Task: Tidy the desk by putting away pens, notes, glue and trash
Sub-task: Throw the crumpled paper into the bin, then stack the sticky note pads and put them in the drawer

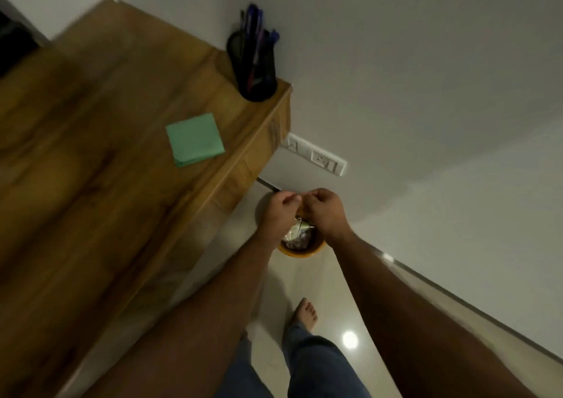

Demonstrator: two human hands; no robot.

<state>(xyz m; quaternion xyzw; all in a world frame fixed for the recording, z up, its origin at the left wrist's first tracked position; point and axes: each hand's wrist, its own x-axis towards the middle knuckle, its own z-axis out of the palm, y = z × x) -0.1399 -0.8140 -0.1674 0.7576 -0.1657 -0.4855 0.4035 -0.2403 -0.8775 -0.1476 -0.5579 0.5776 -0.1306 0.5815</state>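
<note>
Trash bin (304,250) (orange rim) beneath both curled, seemingly empty hands (275,212) (326,212), beside desk edge (243,166).

You've got a wooden desk (91,160) carrying 1 green sticky-note pad (195,140) and 1 black mesh pen holder (254,65) at its corner; orange trash bin (300,250) sits on the tiled floor (307,279).

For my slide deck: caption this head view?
Both hands curled together over an orange bin beside the desk.

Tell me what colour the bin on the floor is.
Orange bin, seen in the head view.
</note>
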